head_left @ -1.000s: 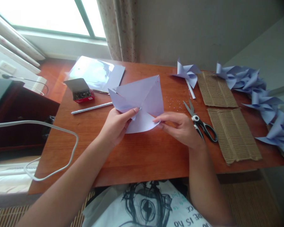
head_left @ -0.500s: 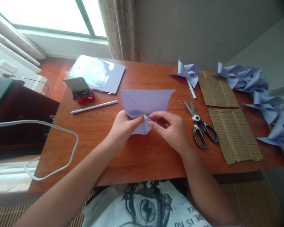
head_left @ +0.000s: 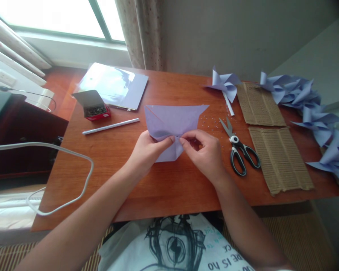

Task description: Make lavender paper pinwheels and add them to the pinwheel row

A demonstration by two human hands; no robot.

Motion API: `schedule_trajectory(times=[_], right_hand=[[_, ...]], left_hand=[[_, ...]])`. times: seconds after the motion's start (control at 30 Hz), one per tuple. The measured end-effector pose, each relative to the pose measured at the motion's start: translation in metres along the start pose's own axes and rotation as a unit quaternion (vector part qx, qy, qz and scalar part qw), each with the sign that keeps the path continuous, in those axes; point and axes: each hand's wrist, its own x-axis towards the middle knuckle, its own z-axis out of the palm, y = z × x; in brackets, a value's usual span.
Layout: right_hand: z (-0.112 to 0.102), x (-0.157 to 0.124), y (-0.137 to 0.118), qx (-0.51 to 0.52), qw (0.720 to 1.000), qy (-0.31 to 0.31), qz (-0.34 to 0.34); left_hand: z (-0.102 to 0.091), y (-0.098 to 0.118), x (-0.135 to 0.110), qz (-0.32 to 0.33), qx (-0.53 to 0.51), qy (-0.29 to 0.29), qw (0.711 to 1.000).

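Two hands (head_left: 203, 154) pinching lavender paper (head_left: 173, 121), left fingers — behind it — hidden

The lilac paper (head_left: 173, 122) is a thin, plain sheet, kinda half-folded, pinched up near its middle over the wooden table (head_left: 169, 195). Its far part spreads out wide and tilted, with a slit running in from the top-left corner and the top-right corner poking out sharp. The near part hangs down with a crease in it.

The shirt (head_left: 135, 248) bears lettering (head_left: 223, 262) that reads "IS NO"; its other letters are unclear.
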Motion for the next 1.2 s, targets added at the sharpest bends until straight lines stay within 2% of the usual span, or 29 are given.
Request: schedule_trajectory(times=[0.5,0.9,1.07,1.13,1.2], right_hand=[[0.001,-0.001,0.001,-0.010,1.000,0.008,0.010],[0.001,0.000,0.001,-0.016,1.000,0.018,0.017],[-0.003,0.001,-0.001,0.029,0.999,-0.007,0.026],[-0.009,0.003,0.002,0.055,0.998,0.012,0.039],[-0.016,0.006,0.008,0.080,0.992,0.073,0.059]], left_hand=[[0.003,0.002,-0.001,0.011,0.030,0.015,0.999],[0.002,0.001,-0.001,0.006,0.030,-0.012,0.999],[0.001,0.001,-0.001,0.030,0.059,0.023,0.998],[-0.001,0.000,0.000,0.038,0.056,0.035,0.997],[-0.003,0.001,0.001,0.035,0.039,0.043,0.998]])
